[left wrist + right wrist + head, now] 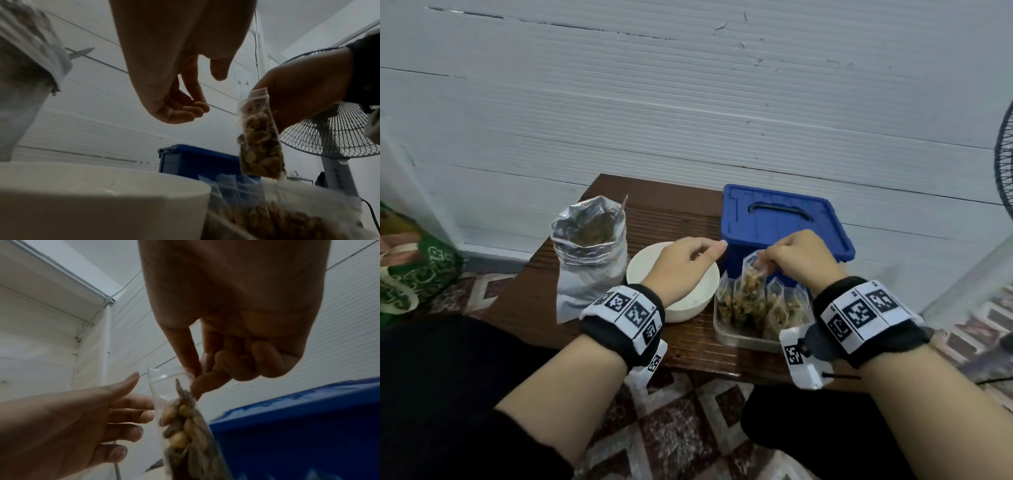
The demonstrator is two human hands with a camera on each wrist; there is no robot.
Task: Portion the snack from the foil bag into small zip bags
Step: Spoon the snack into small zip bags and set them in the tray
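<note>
Head view, right hand (799, 258) grip pinching zip bag (751, 284) top, bag hanging below

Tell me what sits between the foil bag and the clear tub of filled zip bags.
In the head view, the white bowl sits between the foil bag and the clear tub. The left hand hangs over the bowl, holding nothing.

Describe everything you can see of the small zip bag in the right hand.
The small zip bag is clear thin plastic, narrow, and filled most of the way with pale and brown snack pieces. It hangs roughly upright, its bottom just above the filled bags standing in the clear tray. The right hand pinches its top edge between thumb and forefinger. Its top strip holds no snack; whether the zip is sealed cannot be told. The left hand is beside it, not touching.
</note>
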